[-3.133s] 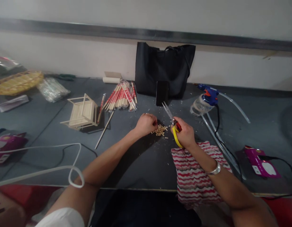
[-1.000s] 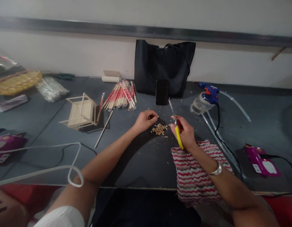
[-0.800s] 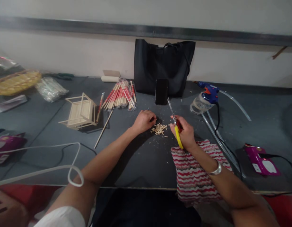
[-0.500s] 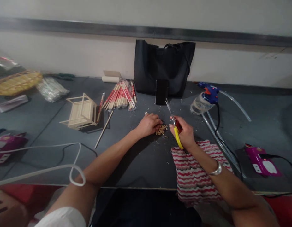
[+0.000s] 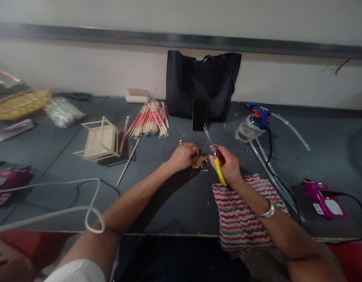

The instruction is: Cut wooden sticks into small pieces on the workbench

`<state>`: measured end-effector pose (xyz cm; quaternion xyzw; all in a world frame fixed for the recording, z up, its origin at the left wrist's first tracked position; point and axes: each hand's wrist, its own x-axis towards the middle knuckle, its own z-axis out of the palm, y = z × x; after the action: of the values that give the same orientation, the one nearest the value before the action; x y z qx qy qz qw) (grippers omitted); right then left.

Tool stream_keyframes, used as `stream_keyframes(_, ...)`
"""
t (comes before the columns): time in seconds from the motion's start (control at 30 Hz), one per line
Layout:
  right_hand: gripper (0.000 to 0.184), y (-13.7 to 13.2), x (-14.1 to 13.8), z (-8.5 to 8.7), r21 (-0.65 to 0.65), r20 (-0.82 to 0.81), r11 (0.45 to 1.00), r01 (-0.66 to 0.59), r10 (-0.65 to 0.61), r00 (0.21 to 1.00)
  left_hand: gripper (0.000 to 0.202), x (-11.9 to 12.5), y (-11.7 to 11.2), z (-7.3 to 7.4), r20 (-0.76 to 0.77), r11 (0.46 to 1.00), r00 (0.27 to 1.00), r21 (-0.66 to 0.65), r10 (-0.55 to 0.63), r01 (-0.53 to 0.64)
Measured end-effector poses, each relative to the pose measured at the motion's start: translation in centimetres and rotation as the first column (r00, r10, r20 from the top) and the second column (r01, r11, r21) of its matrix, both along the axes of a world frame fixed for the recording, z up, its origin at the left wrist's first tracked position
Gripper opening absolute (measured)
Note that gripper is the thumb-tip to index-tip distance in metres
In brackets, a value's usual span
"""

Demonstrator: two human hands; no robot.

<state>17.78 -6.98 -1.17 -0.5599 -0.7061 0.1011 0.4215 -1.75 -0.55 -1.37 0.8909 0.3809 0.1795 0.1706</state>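
A grey table spans the view under both forearms. Against the wall beyond both hands a black bag stands upright, with a dark phone leaning on its front, straight ahead of the fingertips. A striped cloth lies under the right wrist and hangs over the near edge. Well to the left of the left fingers sits a small wooden frame built of sticks, and beyond those fingers, a little left, lies a fan of chopsticks in red wrappers. A single bare stick lies between the frame and the left hand. To the right of the right fingers a blue glue gun rests on a clear roll, with clear glue rods running back toward the near edge.

The right hand is closed around the yellow and red handles of scissors, whose blades point up and away from the fingers toward the phone, tips close together. The left hand rests knuckles-up on the table, fingers curled in; whether they pinch anything cannot be told. Between the two sets of fingertips, touching the left ones, lies a small heap of wood bits, with stray crumbs scattered around.
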Motion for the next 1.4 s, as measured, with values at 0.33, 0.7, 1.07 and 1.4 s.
stream_keyframes(0.33, 0.031, 0.1, 0.0, -0.1, 0.013, 0.007, 0.999, 0.035, -0.035, 0.999, 0.012, 0.5, -0.9, 2.6, 0.738, 0.826, 0.542, -0.547, 0.402, 0.134)
stream_keyframes(0.7, 0.036, -0.3, -0.1, -0.4, 0.175, 0.233, 0.985, 0.002, -0.043, 0.972, 0.016, 0.8, -1.8, 3.6, 0.788, 0.706, 0.314, -0.614, 0.529, 0.352)
stream_keyframes(1.07, 0.040, -0.6, -0.2, -0.2, 0.165, 0.302, 0.986, 0.034, -0.084, 0.949, 0.015, 1.4, -2.4, 3.2, 0.782, 0.705, 0.298, -0.622, 0.547, 0.339)
stream_keyframes(1.4, 0.041, -0.6, 0.0, -0.8, 0.119, 0.289, 0.993, 0.025, -0.058, 0.955, 0.014, 1.5, -2.6, 3.3, 0.784, 0.712, 0.288, -0.620, 0.549, 0.330)
